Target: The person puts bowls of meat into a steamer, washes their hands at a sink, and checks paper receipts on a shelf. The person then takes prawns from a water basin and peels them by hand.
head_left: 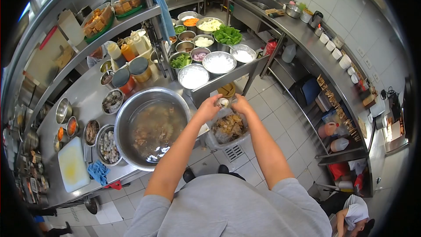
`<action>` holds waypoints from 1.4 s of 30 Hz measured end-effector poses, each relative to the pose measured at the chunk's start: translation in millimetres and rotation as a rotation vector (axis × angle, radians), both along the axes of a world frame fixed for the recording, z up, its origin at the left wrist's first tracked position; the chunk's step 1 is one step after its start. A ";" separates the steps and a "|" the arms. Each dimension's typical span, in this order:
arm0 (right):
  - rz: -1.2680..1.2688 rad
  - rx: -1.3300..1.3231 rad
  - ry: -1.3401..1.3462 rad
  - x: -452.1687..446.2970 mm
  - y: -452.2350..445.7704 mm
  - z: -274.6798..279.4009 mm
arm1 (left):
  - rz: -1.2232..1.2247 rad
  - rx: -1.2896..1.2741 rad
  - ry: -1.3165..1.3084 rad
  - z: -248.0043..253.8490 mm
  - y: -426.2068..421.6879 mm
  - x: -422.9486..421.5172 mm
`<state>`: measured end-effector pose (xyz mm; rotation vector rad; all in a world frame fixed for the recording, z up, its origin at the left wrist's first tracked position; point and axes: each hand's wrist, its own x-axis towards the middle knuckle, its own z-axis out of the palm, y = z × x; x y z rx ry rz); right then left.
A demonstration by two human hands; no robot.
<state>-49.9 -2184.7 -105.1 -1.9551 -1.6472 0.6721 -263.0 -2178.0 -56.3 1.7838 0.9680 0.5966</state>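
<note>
My left hand [210,106] is closed on a small, pale, rounded thing [223,102] whose kind I cannot make out. My right hand [240,104] is beside it with fingers curled in; its fingertips are near or on that thing, and any contents are too small to name. Both hands are above a bin lined with clear plastic [209,139], which holds brownish scraps [229,128]. Left of my forearms stands a large metal basin [121,138] of cloudy water with brownish pieces in it. A yellow round container [227,89] shows just beyond my hands.
Shrimp fill a bowl [108,145] beside a blue cloth [98,172] and a white cutting board [73,166]. Ahead, several metal containers hold chopped vegetables, leafy greens [228,34] and white contents. A steel counter [320,57] runs along the right. Another person [351,213] is at lower right.
</note>
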 end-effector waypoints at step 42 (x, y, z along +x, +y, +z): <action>0.081 -0.077 0.939 -38.7 -33.1 52.6 | 0.209 -0.541 -0.444 17.2 -1.9 -14.5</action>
